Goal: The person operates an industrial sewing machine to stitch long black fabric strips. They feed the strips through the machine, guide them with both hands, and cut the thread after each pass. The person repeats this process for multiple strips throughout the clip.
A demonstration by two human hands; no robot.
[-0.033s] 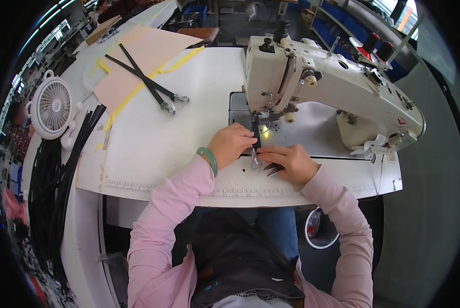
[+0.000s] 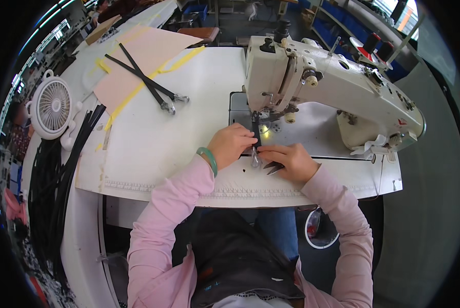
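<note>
I see both hands, left hand [image 2: 231,145] and right hand [image 2: 291,160], pinching the black strap [image 2: 256,134] flat, apparently to steer it under the sewing machine [image 2: 322,82] needle.

We see a white worktop [image 2: 153,143] in a workshop, a small white fan [image 2: 53,107] at its left edge, blue bins [image 2: 337,31] behind, grey floor [image 2: 425,215] to the right, daylight overhead.

Bright, even overhead light fills the scene; the white counter [image 2: 189,102] shows mild glare and soft shadows. Fisheye distortion bends the edges, the corners are black, and the rim is blurred.
</note>
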